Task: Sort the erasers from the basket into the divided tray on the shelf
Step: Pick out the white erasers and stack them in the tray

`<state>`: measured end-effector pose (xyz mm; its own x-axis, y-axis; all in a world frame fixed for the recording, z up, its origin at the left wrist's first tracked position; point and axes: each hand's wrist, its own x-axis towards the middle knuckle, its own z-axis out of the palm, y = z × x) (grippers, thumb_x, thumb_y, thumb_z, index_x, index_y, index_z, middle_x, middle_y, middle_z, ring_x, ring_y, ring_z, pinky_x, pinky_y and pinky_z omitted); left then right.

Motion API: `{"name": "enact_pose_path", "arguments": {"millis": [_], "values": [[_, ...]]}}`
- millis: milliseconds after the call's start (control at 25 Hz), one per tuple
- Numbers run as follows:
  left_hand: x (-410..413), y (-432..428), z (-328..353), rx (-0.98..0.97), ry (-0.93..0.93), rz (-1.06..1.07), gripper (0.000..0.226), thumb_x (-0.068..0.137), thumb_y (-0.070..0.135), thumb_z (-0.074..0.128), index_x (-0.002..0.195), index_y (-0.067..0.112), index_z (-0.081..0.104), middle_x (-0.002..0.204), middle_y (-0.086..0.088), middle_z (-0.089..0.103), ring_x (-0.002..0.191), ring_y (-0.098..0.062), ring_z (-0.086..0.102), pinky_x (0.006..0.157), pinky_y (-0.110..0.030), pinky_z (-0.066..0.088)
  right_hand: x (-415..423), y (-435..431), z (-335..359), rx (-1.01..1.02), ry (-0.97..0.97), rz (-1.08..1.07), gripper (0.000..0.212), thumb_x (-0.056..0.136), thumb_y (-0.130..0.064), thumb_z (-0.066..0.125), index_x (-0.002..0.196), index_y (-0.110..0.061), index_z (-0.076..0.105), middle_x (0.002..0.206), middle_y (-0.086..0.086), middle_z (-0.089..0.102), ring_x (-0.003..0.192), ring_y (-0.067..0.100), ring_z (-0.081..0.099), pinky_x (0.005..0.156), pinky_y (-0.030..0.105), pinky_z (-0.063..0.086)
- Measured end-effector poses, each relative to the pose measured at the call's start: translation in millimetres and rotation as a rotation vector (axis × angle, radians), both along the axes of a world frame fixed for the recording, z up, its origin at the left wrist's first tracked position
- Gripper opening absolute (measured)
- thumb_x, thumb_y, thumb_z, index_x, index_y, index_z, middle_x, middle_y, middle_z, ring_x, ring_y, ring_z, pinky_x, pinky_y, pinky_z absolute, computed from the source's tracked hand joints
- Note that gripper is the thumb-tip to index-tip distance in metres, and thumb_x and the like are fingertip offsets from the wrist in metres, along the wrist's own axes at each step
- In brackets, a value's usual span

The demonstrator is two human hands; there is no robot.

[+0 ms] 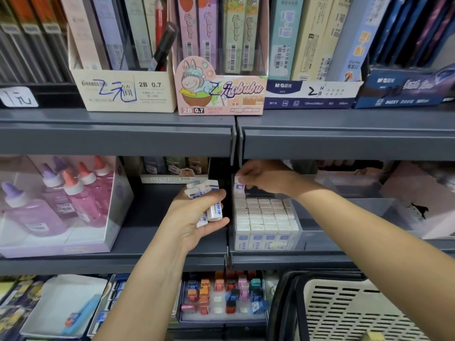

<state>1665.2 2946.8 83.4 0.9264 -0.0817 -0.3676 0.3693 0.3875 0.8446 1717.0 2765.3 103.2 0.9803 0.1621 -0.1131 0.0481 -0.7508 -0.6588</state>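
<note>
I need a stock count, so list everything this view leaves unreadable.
Head view:
- basket: inside cut off by the bottom edge.
- tray: back rows hidden by the right hand, which pinches a single eraser, and the shelf above.
- erasers in the left hand: count hidden by fingers, print blurred.

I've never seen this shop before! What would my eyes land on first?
Probably the two hands in the middle: the left hand grips a bunch of white erasers, while the right hand pinches a single eraser at the back left corner of the clear tray on the middle shelf. Its left compartment is packed with rows of erasers. Above, a pink cartoon box stands out.
</note>
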Motion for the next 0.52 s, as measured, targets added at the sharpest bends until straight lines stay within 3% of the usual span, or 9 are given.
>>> {"name": "enact_pose_path", "arguments": {"millis": [80, 240, 320, 400, 480, 520], "values": [[-0.7, 4.5, -1.7, -0.022, 0.005, -0.012, 0.042, 0.056, 0.008, 0.083, 0.094, 0.011, 0.064, 0.089, -0.010, 0.070, 0.088, -0.024, 0.066, 0.051, -0.034, 0.055, 4.9, 1.8, -10.0, -0.097, -0.013, 0.007, 0.010, 0.090, -0.027, 0.058, 0.094, -0.024, 0.067, 0.097, -0.004, 0.068, 0.085, 0.006, 0.061, 0.066, 0.014, 0.039], [-1.6, 9.6, -2.4, -0.075, 0.002, -0.030, 0.053, 0.044, 0.018, 0.081, 0.094, 0.013, 0.062, 0.073, -0.005, 0.073, 0.080, -0.020, 0.068, 0.049, -0.033, 0.054, -9.1, 5.5, -5.5, -0.256, -0.105, 0.040, 0.028, 0.096, -0.034, 0.046, 0.114, -0.022, 0.063, 0.117, -0.006, 0.062, 0.099, 0.006, 0.053, 0.081, 0.019, 0.035], [-2.3, 7.9, -1.1, -0.056, -0.007, -0.058, 0.050, 0.045, 0.020, 0.080, 0.092, 0.014, 0.062, 0.068, -0.002, 0.073, 0.069, -0.016, 0.070, 0.048, -0.032, 0.054, -21.8, 12.3, 4.3, -0.162, -0.177, 0.026, 0.030, 0.095, -0.043, 0.044, 0.115, -0.027, 0.061, 0.104, -0.014, 0.064, 0.089, 0.000, 0.059, 0.072, 0.014, 0.040], [-4.3, 4.8, 0.2, -0.026, -0.028, -0.099, 0.051, 0.046, 0.021, 0.079, 0.093, 0.014, 0.062, 0.066, 0.000, 0.072, 0.060, -0.012, 0.070, 0.048, -0.030, 0.054, -36.7, 26.4, 12.6, 0.051, -0.111, 0.062, 0.024, 0.092, -0.050, 0.046, 0.108, -0.038, 0.059, 0.083, -0.028, 0.062, 0.068, -0.008, 0.061, 0.058, 0.006, 0.043], [-7.0, 2.1, 1.2, -0.009, -0.050, -0.141, 0.055, 0.045, 0.023, 0.079, 0.096, 0.014, 0.061, 0.067, 0.000, 0.072, 0.059, -0.010, 0.069, 0.048, -0.028, 0.053, -43.0, 36.7, 14.4, 0.186, -0.060, 0.119, 0.011, 0.092, -0.038, 0.052, 0.093, -0.045, 0.061, 0.075, -0.025, 0.065, 0.063, -0.008, 0.062, 0.065, 0.009, 0.049], [-8.2, 1.5, 1.5, -0.012, -0.054, -0.154, 0.056, 0.044, 0.024, 0.079, 0.097, 0.014, 0.062, 0.068, -0.001, 0.072, 0.060, -0.011, 0.069, 0.049, -0.028, 0.053, -43.9, 38.8, 14.2, 0.202, -0.068, 0.127, 0.016, 0.092, -0.031, 0.054, 0.087, -0.044, 0.061, 0.077, -0.020, 0.066, 0.064, -0.005, 0.062, 0.070, 0.016, 0.051]]}}
